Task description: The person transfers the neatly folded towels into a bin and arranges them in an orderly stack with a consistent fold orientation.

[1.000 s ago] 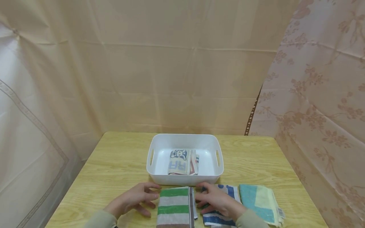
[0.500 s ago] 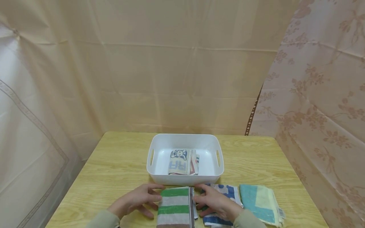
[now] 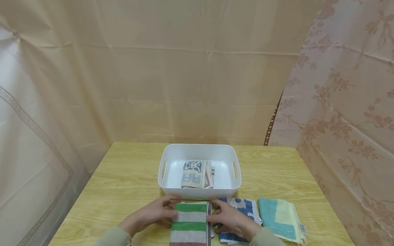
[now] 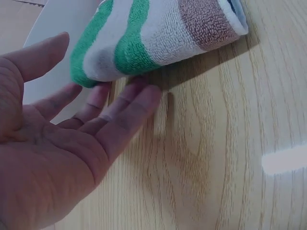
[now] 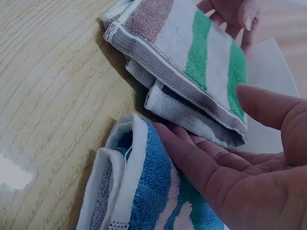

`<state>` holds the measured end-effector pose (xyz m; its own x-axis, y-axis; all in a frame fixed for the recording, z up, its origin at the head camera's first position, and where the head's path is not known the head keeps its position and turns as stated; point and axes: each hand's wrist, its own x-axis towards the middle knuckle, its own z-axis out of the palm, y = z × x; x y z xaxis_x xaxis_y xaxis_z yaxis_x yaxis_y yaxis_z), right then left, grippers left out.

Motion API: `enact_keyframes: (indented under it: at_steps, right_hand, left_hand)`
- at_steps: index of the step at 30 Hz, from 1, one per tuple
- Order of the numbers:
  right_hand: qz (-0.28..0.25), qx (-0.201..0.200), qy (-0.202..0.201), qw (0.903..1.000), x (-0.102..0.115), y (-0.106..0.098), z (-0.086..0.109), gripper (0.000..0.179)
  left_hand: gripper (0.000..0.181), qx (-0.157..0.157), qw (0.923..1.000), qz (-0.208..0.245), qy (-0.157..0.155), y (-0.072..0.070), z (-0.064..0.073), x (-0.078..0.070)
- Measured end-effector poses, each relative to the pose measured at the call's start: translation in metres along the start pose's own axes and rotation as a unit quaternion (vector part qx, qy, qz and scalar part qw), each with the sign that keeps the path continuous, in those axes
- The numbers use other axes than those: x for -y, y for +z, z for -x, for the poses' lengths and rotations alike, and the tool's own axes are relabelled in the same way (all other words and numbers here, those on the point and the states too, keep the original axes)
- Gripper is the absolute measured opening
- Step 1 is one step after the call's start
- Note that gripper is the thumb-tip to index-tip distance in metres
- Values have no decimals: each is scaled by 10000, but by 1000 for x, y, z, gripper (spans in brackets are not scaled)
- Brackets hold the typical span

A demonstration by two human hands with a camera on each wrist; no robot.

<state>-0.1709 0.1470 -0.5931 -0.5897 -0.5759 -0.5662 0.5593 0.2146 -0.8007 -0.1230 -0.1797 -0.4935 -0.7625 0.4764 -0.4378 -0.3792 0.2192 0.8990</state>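
The left hand [image 3: 150, 216], at lower centre-left of the head view, lies against the left edge of the green-striped folded towel [image 3: 191, 223]; in the left wrist view its fingers [image 4: 125, 103] are straight and slip under the towel's rolled edge, thumb raised beside it, gripping nothing. The right hand [image 3: 229, 218], at lower centre, meets the towel's right edge; in the right wrist view its fingers [image 5: 192, 153] are extended under the towel's layered hem, thumb above the top surface, not clamped. The towel, striped green, white and brown, lies flat on the wooden table [image 3: 123, 177] at the bottom centre of the head view, between the two hands and just in front of the white plastic basket [image 3: 199, 193].

Under the right hand lies a blue-and-white patterned towel [image 3: 243, 208], folded, just to the right of the striped one; the right fingers rest across its upper fold. Further right, near the lower right of the frame, sits a teal-and-yellow folded towel [image 3: 280, 217], touching or nearly touching the blue one. The basket, at frame centre, holds one folded printed towel [image 3: 197, 175] bearing a cartoon figure and letters. Beige curtains [image 3: 197, 68] enclose the table behind and on both sides.
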Motion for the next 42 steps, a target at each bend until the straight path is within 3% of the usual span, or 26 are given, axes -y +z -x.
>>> enact_keyframes:
  at_steps: [5, 10, 15, 24, 31, 37, 42]
  right_hand:
    - [106, -161, 33, 9998, 7, 8, 9, 94]
    - [328, -333, 34, 9989, 19, 19, 22, 88]
    - [159, -300, 50, 9994, 8, 10, 11, 91]
    - [80, -305, -89, 9995, -4, 1, -1, 88]
    - [258, -442, -133, 9986, 13, 18, 21, 83]
    - [134, -276, -123, 9995, 0, 6, 5, 83]
    - [289, -474, -229, 9982, 19, 26, 27, 75]
  left_hand:
    - [62, -100, 9996, 179, 204, 6, -3, -1]
    - [59, 9, 9980, 254, 579, 11, -3, -2]
    - [60, -32, 9973, 102, 720, 15, -6, -2]
    - [51, -643, 9913, -638, 959, 27, -10, -2]
    - [41, -786, 9862, -929, 1122, 31, -12, -2]
    - [35, -913, 9785, -1331, 1283, 32, -13, -3]
    - [32, -1053, 9677, -1776, 1445, 34, -13, -6]
